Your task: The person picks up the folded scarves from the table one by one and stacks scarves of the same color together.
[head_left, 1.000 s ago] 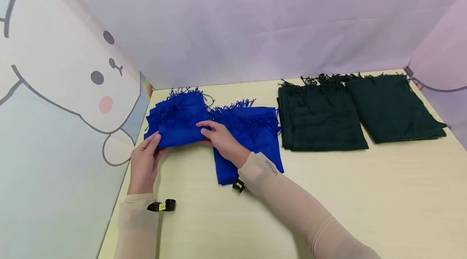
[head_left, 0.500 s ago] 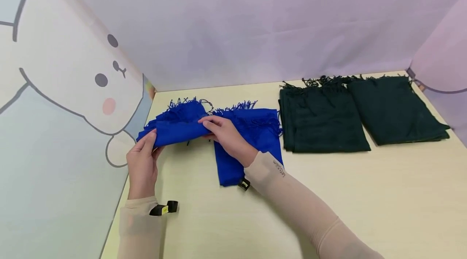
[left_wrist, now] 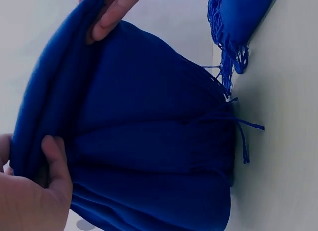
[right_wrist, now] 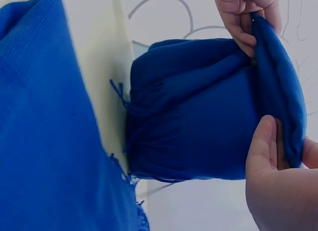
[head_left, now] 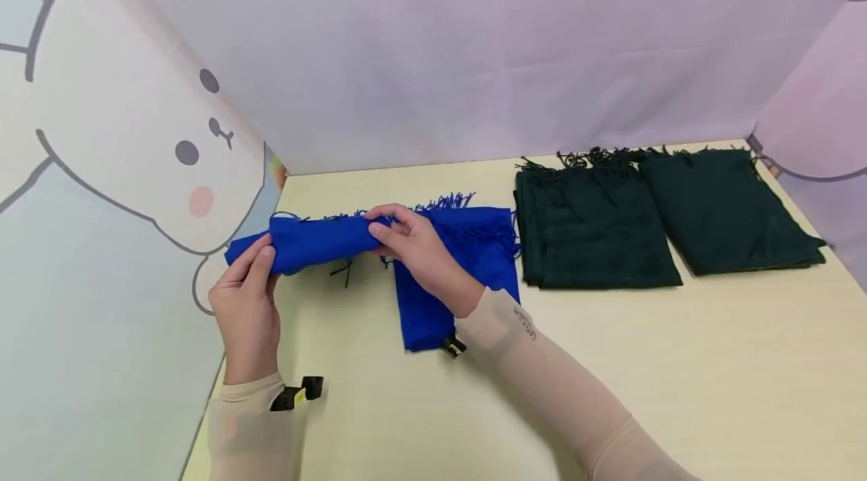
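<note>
A folded blue fringed scarf (head_left: 318, 242) is raised at the table's left side, its near folded edge held up by both hands. My left hand (head_left: 247, 300) pinches the left end of that edge between thumb and fingers. At the other end, my right hand (head_left: 423, 251) grips it the same way. In the left wrist view the scarf (left_wrist: 149, 92) hangs in layers down to its fringe, which is at the table. The right wrist view shows the fingers of both hands curled over the thick top fold of the scarf (right_wrist: 198, 126).
A second folded blue scarf (head_left: 427, 308) lies beneath and beside the right forearm. Two dark green folded scarves, a left one (head_left: 603, 232) and a right one (head_left: 725, 214), lie at the right, fringes toward the back. A pale curtain (head_left: 474, 52) and a printed wall (head_left: 122, 240) border the pale table (head_left: 609, 375).
The held blue scarf has been lifted at its near edge, and its flat top has tilted out of sight. My left hand has moved left and a little nearer. Other scarves stay put.
</note>
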Available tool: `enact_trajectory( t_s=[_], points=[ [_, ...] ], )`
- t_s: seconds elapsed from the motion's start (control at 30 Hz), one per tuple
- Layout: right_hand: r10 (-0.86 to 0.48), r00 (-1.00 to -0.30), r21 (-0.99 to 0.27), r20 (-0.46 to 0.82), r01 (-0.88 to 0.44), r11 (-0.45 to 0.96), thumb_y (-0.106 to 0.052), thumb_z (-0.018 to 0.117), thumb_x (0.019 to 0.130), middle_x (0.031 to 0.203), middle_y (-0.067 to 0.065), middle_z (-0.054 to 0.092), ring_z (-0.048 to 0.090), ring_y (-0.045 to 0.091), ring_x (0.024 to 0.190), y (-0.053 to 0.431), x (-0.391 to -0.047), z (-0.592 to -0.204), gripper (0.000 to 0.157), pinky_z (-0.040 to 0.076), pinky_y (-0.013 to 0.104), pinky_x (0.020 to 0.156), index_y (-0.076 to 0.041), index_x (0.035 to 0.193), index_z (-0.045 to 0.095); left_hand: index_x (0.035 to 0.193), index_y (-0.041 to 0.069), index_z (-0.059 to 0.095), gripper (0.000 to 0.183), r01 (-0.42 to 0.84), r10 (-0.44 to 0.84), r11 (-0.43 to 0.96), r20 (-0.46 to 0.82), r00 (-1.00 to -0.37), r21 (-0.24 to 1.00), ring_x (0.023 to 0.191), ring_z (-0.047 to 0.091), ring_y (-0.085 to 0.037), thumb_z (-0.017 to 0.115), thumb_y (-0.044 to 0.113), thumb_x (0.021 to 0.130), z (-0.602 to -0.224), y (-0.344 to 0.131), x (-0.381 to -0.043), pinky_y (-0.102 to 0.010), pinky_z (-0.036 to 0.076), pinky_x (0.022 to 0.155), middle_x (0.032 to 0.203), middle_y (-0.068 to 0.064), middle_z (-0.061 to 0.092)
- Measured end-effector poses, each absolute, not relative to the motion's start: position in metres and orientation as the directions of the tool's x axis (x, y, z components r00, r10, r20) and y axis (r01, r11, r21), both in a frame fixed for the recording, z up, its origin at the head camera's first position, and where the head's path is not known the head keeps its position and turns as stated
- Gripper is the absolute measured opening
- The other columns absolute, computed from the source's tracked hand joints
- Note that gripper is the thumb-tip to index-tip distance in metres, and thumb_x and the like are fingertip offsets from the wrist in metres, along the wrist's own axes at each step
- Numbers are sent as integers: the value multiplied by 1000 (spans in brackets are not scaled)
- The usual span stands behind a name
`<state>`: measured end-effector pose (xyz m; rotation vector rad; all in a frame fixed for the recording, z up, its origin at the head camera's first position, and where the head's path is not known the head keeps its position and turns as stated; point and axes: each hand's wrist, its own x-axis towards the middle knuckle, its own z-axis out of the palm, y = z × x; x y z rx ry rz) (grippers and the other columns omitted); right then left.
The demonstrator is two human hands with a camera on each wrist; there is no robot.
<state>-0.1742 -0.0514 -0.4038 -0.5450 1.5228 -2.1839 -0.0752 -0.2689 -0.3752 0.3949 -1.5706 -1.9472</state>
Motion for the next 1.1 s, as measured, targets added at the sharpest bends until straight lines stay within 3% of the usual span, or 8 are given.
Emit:
enact_trajectory(
  t_s=[0.1, 0.23, 0.4, 0.5, 0.6, 0.73, 0.9, 1.1],
  points=[
    [-536, -839, -944, 90, 100, -315, -18, 58, 101, 59, -2, 32, 57, 19, 64, -49, -169, -397, 25, 54, 39, 95, -13, 126, 62, 121, -6, 68, 38, 288, -607, -117, 161, -778, 950, 124, 54, -29, 74, 13, 89, -373, -267, -74, -24, 53, 91, 137, -18, 52],
    [-530, -839, -950, 122, 57, -309, -20, 59, 101, 59, 1, 37, 62, 18, 69, -46, -164, -389, 31, 55, 37, 94, -19, 132, 61, 121, -9, 66, 39, 335, -603, -135, 191, -775, 932, 120, 57, -29, 74, 10, 89, -369, -267, -72, -26, 52, 94, 136, -20, 53],
    [-517, -830, -946, 210, -39, -322, -19, 59, 101, 59, 4, 34, 51, 20, 55, -44, -162, -380, 46, 55, 45, 92, -31, 144, 52, 119, -15, 64, 39, 407, -609, -156, 237, -757, 900, 102, 64, -23, 75, 6, 88, -364, -266, -71, -24, 56, 87, 126, -23, 58],
    [-513, -825, -949, 237, -83, -305, -17, 56, 102, 62, 8, 37, 56, 22, 59, -42, -159, -373, 44, 55, 48, 92, -27, 145, 52, 119, -17, 63, 39, 439, -609, -156, 264, -748, 885, 101, 65, -23, 74, 4, 88, -361, -264, -70, -25, 55, 88, 123, -24, 59],
    [-511, -823, -955, 250, -124, -268, -15, 52, 104, 91, 9, 63, 69, 21, 86, -38, -153, -361, 36, 56, 43, 92, -14, 139, 58, 119, -18, 63, 38, 462, -605, -157, 285, -743, 873, 108, 64, -27, 73, 3, 88, -358, -261, -68, -29, 53, 94, 123, -25, 58],
    [-493, -822, -952, 284, -180, -247, -10, 50, 105, 137, 6, 59, 68, 21, 104, -31, -144, -344, 32, 57, 35, 89, -3, 133, 61, 119, -19, 61, 38, 487, -594, -169, 306, -744, 857, 112, 63, -30, 72, 1, 89, -352, -257, -67, -32, 51, 96, 125, -27, 57],
    [-474, -810, -933, 344, -239, -268, -8, 47, 105, 138, 8, 57, 66, 22, 106, -30, -145, -344, 32, 57, 38, 88, -2, 135, 58, 119, -20, 61, 37, 511, -583, -175, 329, -742, 842, 114, 62, -32, 71, -1, 89, -347, -253, -66, -33, 51, 97, 125, -28, 57],
    [-449, -810, -919, 377, -269, -287, -13, 50, 105, 117, 9, 63, 66, 22, 88, -30, -150, -353, 28, 58, 37, 87, -6, 129, 62, 118, -20, 61, 37, 523, -578, -170, 346, -739, 835, 114, 61, -33, 72, -1, 89, -342, -249, -66, -34, 51, 97, 125, -29, 57]
  ],
)
